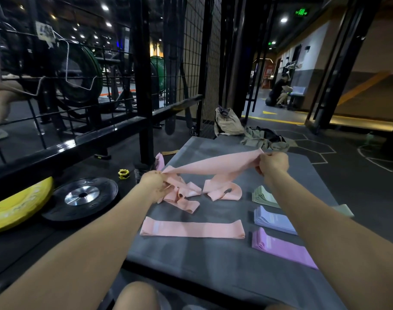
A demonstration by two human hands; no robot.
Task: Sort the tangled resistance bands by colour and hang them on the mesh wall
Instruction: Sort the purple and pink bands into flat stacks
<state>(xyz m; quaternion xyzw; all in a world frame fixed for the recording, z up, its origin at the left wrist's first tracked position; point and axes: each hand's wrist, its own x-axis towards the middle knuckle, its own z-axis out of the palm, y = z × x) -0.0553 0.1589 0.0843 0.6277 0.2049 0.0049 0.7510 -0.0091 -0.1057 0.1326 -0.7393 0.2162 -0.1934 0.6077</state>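
Your left hand (154, 185) and right hand (273, 163) each pinch one end of pink fabric resistance band (213, 164), stretched above grey mat (191, 260); more tangled pink bands (184, 194) lie beneath.

Both bare arms reach forward, hands raised and curled.

The left hand (154, 184) sits at ten o'clock from the frame's centre, fingers pinched closed; the right hand (272, 163) is higher, at two o'clock, thumb and fingertips pinching, wrist bent slightly inward.
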